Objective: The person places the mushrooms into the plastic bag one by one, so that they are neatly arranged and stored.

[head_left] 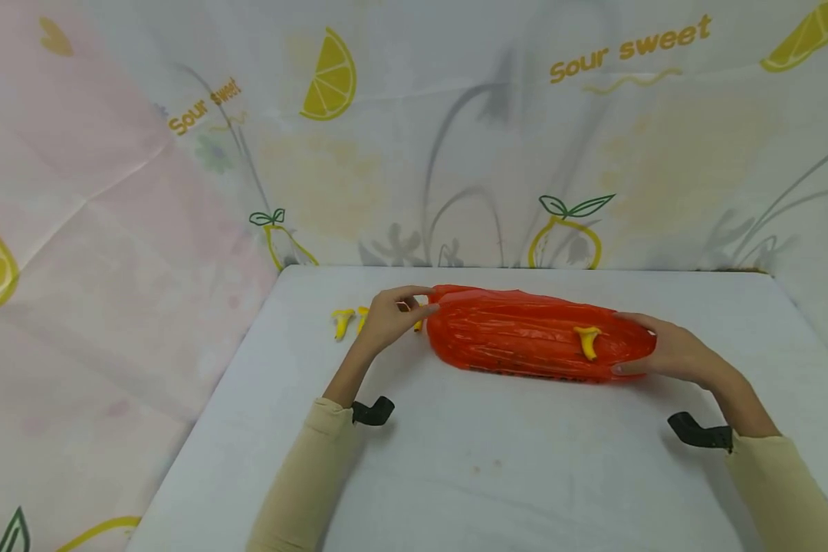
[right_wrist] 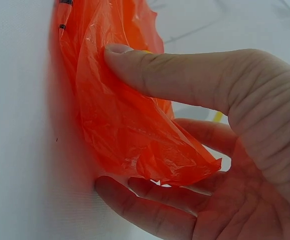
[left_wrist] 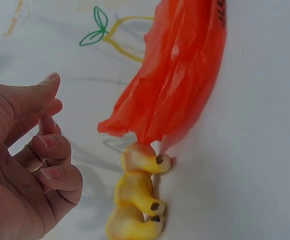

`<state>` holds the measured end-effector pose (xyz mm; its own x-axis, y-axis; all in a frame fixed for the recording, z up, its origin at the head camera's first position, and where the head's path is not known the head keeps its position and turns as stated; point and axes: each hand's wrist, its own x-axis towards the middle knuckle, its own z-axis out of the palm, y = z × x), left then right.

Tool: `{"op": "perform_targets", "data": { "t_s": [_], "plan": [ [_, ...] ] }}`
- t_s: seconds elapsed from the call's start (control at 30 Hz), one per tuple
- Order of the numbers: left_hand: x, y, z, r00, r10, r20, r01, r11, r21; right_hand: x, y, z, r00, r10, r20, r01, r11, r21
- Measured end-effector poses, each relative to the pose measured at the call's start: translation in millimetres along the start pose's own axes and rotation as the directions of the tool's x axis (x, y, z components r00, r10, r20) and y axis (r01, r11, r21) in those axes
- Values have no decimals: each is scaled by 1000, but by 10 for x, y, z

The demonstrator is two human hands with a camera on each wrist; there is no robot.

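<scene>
A long red plastic bag (head_left: 510, 333) lies crosswise on the white table, crumpled and flattened. My right hand (head_left: 683, 354) holds its right end, thumb pressed on the near face and fingers (right_wrist: 135, 200) around behind. At the other end, my left hand (head_left: 389, 316) has its fingertips close to the bag's edge; in the left wrist view its loosely bent fingers (left_wrist: 60, 180) hold nothing. A yellow mushroom-shaped piece (head_left: 588, 343) rests on the bag near my right hand. Three similar yellow pieces (left_wrist: 140, 192) with dark tips stand in a row beside the bag's left end, partly hidden by my left hand in the head view.
The white table (head_left: 497, 475) ends at a patterned cloth backdrop (head_left: 414, 153) with lemon prints. Black curved mounts (head_left: 372, 412) stick out at both wrists, beside the beige sleeves (head_left: 303, 475).
</scene>
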<state>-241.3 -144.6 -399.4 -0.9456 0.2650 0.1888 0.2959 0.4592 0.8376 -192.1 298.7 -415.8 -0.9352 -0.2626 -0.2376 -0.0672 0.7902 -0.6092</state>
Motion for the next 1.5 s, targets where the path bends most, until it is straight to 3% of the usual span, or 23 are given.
{"op": "perform_targets", "data": {
  "t_s": [0.2,0.37,0.53,0.73,1.03,1.23,1.5],
  "plan": [
    [-69,-198,-228,999,-21,-33,22,999,34,-14,0,10,1000,-1,-6,1,1000,3],
    [-109,-331,-502,997,-28,-77,34,996,77,-22,8,11,1000,0,-12,0,1000,-3],
    [-194,-445,-765,989,-83,-123,93,993,78,-24,3,31,1000,-6,-12,6,1000,7],
    [-273,-614,-958,981,-143,-129,152,986,64,-18,-3,33,1000,0,-17,0,1000,5],
    [-289,-749,-1081,968,-212,-132,231,961,149,-15,9,43,1000,-6,-23,6,1000,4],
    [-276,-795,-1079,952,-276,-133,301,925,233,-12,35,44,1000,-4,-30,4,1000,-6],
    [-259,-862,-1057,945,-302,-129,328,890,317,-15,56,50,1000,-2,-31,2,1000,-11]
  ]
}}
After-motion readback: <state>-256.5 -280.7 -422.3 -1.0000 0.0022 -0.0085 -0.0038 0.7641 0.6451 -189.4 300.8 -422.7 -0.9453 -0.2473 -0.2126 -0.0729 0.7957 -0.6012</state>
